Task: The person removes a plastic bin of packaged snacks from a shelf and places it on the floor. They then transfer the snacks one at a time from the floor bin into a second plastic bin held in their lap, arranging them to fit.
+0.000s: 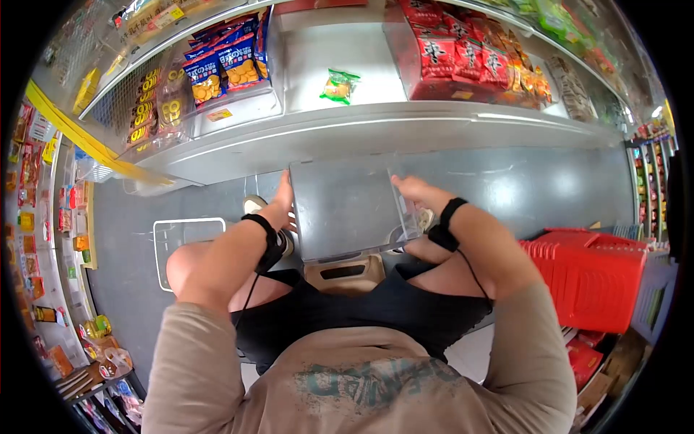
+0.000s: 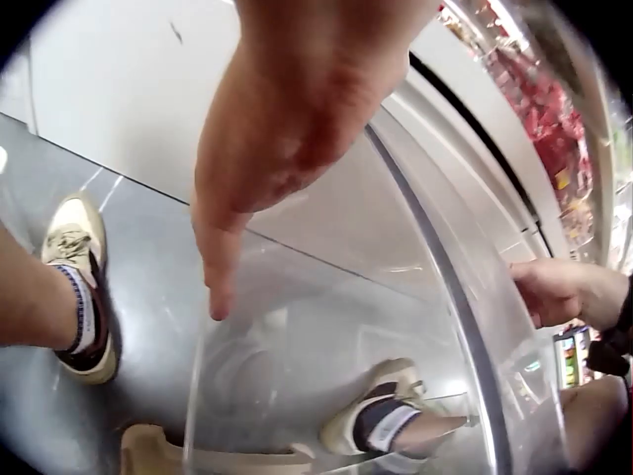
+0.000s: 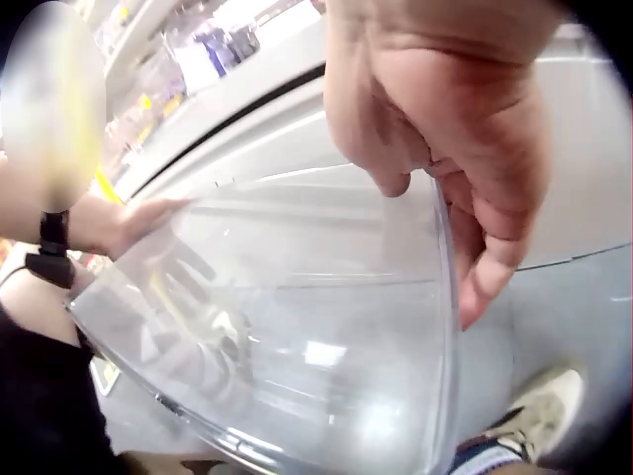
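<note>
Between my hands is a clear plastic bin (image 1: 347,206), held above the floor in front of the lower shelf. My right hand (image 1: 416,189) grips its right wall; in the right wrist view the thumb (image 3: 396,183) lies over the rim and the fingers (image 3: 485,277) run down the outside. My left hand (image 1: 283,201) lies flat along the bin's left side, its fingers (image 2: 220,282) straight against the wall. Nothing shows inside the bin. Through its see-through walls the floor and a shoe (image 2: 376,406) appear in the left wrist view.
Ahead, the shelf (image 1: 303,50) holds blue snack bags (image 1: 231,65), red snack bags (image 1: 463,54) in clear bins and one small green packet (image 1: 340,85). A beige stool (image 1: 347,273) is below me. A red basket (image 1: 585,278) stands right, a white-rimmed bin (image 1: 189,220) left.
</note>
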A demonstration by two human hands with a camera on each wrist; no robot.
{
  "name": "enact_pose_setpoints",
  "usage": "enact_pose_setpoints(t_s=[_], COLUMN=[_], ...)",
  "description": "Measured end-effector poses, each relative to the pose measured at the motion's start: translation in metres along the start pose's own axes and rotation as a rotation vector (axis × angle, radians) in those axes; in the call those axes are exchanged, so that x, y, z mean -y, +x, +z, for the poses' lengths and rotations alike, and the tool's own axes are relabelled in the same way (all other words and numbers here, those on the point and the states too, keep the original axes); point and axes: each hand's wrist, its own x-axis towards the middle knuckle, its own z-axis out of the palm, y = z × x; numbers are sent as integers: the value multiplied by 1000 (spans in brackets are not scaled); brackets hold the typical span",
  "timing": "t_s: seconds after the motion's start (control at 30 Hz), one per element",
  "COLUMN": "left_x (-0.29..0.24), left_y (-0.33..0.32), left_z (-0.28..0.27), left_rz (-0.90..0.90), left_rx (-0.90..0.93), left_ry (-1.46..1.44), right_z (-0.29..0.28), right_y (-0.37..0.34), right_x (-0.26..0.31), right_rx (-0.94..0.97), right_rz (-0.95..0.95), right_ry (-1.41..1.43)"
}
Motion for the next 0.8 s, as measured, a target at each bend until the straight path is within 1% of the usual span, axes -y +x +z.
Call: enact_pose_setpoints(t_s=[0.03, 0.07, 0.1, 0.13, 0.17, 0.23, 0.27, 0.3, 0.33, 0.37, 0.4, 0.47, 0.5, 0.57, 0.6, 0.63, 0.73, 0.77, 0.8], left_x=[-7, -15, -7, 2, 11, 26, 31, 36, 43, 21, 11, 2, 17, 31, 36, 27, 46, 48, 58], left_y=[-16, -24, -1, 21, 58, 82, 95, 107, 115, 67, 52, 43, 72, 97, 102, 80, 101, 103, 121], left_z=[13, 17, 7, -2, -21, -37, -40, -40, -36, -9, 3, 15, 3, -7, -8, 1, -5, -2, -8], left_rz=[-23, -43, -29, -15, -9, -24, -1, 25, 47, 129, 153, 203, 239, 254, 260, 242, 232, 245, 236], left_rx=[-74, -149, -150, -151, -147, -133, -154, -173, -192, -109, -123, -151, -216, -235, -246, -216, -288, -301, -306], left_ry=[46, 99, 67, 35, -18, -84, -124, -168, -215, -318, -327, -349, -297, -280, -271, -114, -318, -317, -269], right_z=[10, 13, 18, 27, 36, 44, 45, 48, 53, 55, 57, 65, 71, 79, 85, 89, 92, 95, 101], right_y=[37, 73, 103, 108, 113, 111, 113, 118, 119, 121, 123, 122, 120, 131, 136, 124, 102, 103, 116], right_x=[-17, -23, -31, -32, -33, -29, -25, -27, -31, -31, -31, -31, -34, -45, -52, -44, -32, -37, -51], right_rx=[-68, -90, -105, -164, -223, -220, -228, -263, -299, -341, -387, -428, -446, -435, -428, -462, -501, -560, -553], right_rz=[6, -7, -11, -13, -13, -23, -31, -33, -32, -36, -41, -2, 19, 6, 0, 5, 27, 5, 1], right_ry=[64, 41, 19, -20, -59, -113, -137, -208, -213, -220, -228, -152, -113, -97, -88, -88, -50, -47, -55])
